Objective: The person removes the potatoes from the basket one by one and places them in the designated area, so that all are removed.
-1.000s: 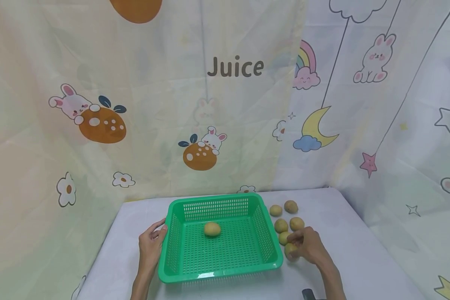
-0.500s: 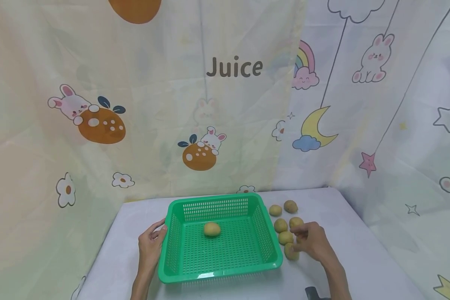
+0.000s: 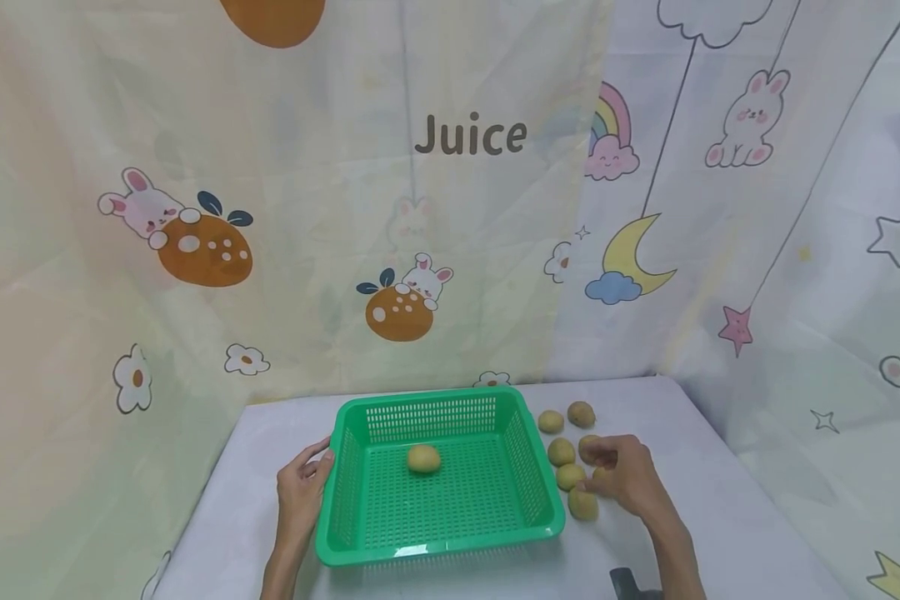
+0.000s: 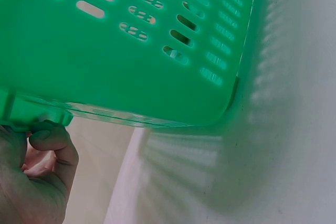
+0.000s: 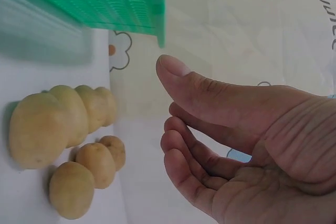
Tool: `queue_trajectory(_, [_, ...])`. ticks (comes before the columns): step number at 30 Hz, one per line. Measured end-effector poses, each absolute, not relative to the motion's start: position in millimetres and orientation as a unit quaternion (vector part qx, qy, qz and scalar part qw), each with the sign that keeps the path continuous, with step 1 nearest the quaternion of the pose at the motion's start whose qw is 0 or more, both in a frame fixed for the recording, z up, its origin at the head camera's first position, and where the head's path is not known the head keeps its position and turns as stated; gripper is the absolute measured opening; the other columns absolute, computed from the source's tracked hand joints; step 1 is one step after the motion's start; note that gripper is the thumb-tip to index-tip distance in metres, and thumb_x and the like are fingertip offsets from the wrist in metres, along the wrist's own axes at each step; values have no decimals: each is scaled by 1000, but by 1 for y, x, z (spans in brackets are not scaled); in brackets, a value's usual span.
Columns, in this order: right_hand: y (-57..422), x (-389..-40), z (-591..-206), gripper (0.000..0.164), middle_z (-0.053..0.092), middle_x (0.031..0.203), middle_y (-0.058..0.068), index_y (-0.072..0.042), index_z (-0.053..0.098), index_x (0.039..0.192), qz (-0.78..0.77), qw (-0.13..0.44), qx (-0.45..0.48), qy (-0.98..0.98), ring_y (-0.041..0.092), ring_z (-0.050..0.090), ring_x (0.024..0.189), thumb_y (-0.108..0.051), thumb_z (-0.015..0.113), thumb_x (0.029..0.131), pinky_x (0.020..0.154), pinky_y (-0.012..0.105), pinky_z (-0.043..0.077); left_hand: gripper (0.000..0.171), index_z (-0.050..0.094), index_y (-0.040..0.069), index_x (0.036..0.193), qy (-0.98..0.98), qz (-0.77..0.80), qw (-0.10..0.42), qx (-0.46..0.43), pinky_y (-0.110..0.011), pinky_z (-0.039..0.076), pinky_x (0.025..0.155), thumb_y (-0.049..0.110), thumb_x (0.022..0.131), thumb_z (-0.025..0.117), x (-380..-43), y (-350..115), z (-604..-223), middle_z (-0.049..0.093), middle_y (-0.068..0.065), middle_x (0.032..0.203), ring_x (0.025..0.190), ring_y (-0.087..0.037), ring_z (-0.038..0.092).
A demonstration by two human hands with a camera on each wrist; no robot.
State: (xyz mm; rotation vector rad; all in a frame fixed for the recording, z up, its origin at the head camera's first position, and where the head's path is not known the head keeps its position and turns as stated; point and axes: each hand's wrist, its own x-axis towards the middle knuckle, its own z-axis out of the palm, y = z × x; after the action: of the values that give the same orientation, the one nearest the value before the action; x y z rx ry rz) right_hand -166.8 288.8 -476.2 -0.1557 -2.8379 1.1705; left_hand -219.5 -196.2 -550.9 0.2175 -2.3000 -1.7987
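A green plastic basket (image 3: 438,546) stands on the table with one potato (image 3: 423,459) inside it. My left hand (image 3: 302,492) holds the basket's left rim; in the left wrist view its thumb and curled fingers (image 4: 55,148) are at the rim's edge. To the right of the basket lie several potatoes (image 3: 582,503) in two rough rows. My right hand (image 3: 630,477) hovers over these, partly hiding the ones beneath. In the right wrist view its thumb (image 5: 210,90) stands apart from the loosely bent fingers, nothing is between them, and the potatoes (image 5: 39,129) lie apart from it.
A white cloth covers the table (image 3: 720,508). Behind and on both sides hangs a printed curtain (image 3: 487,275) with rabbits, flowers and the word Juice. A dark object (image 3: 624,583) shows beside the right wrist at the bottom edge.
My right hand has moved slightly right and away from the nearest potato, which shows more fully now. My left hand, the basket and the potato inside have stayed put.
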Motion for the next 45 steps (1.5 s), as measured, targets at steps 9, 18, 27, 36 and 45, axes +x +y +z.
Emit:
queue_trajectory(9, [282,-169,-459,55,80,118,23,4,78,123,375,70,-18,-924,37,76,105,-6,100,74,96,55,64,39,67,5,146,-785,-604,116,70,-24,62,62,23,113,63,-221,-194,-547,81,-14,92,68,-10,75])
queue_trajectory(18, [271,-173,-440,52,80,116,23,7,78,121,390,89,19,-916,34,77,102,-4,99,75,91,51,66,39,66,5,147,-789,-601,113,65,-23,62,63,23,113,62,-222,-194,-546,81,-14,93,70,-8,75])
queue_trajectory(27, [258,-188,-431,47,81,116,15,2,79,123,394,101,46,-913,25,75,101,-4,96,79,90,37,63,39,67,4,146,-787,-603,114,65,-24,62,62,24,113,63,-221,-194,-543,81,-17,94,68,-9,75])
queue_trajectory(36, [239,-202,-430,50,81,117,20,6,77,124,429,94,76,-895,28,76,100,-4,97,79,90,40,65,39,66,5,147,-790,-600,108,66,-23,63,64,24,113,62,-223,-195,-542,81,-19,100,71,-8,76])
queue_trajectory(45, [222,-217,-435,49,82,113,19,4,79,122,418,94,85,-900,40,78,102,-6,98,78,92,51,64,40,65,4,148,-782,-610,98,79,-24,64,65,24,113,63,-219,-195,-547,81,-24,110,74,-6,76])
